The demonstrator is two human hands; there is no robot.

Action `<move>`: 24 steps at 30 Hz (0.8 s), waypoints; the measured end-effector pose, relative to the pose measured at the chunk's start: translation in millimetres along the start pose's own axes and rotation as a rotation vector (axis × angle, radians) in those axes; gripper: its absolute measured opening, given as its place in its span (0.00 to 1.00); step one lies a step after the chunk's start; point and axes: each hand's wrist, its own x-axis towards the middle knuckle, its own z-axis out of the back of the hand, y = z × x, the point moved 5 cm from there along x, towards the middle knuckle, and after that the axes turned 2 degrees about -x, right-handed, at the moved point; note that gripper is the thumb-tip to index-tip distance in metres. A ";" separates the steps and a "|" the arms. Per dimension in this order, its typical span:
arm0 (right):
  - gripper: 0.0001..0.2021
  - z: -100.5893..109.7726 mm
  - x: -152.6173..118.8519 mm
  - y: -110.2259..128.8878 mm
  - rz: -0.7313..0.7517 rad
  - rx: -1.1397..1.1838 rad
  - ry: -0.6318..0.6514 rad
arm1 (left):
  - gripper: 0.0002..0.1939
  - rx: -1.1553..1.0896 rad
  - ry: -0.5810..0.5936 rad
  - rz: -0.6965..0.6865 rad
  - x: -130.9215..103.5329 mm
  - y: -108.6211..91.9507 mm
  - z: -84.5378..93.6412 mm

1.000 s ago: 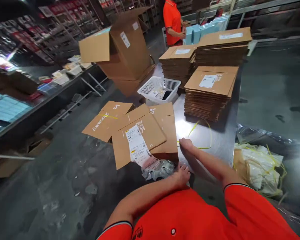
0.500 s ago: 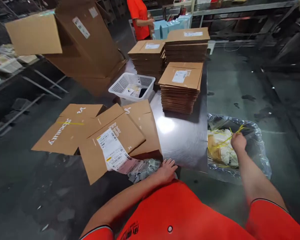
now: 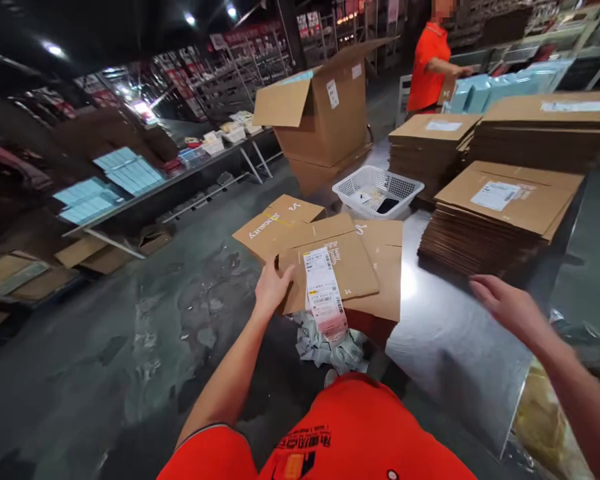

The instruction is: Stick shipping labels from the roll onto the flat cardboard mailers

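My left hand [image 3: 274, 287] is closed on the left edge of a flat, unfolded cardboard box [image 3: 357, 267], thumb on top. A long strip of printed shipping labels [image 3: 325, 293] lies across this box and hangs over its near edge. Under it lie another flattened box [image 3: 387, 250] and, to the left, one with white lettering [image 3: 275, 223]. My right hand [image 3: 505, 307] is in the air over the metal table [image 3: 430, 333], fingers stretched and holding nothing, just in front of a stack of flattened boxes [image 3: 500, 213].
Crumpled grey-green paper backing [image 3: 325, 347] bunches by my waist. A white plastic basket [image 3: 377, 190] holds a dark object. Behind stand more box stacks [image 3: 430, 143] and a large open carton [image 3: 325, 113]. A lined bin [image 3: 543, 413] is at lower right. A person [image 3: 430, 63] works beyond.
My right hand has left the bin, let go of the yellow strapping and come over the table. My left hand has moved from the table edge to the box. The view has swung left.
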 end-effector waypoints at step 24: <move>0.36 -43.4 -58.7 135.0 -0.015 -0.139 0.100 | 0.37 -0.441 0.358 -0.253 11.2 -29.8 -54.2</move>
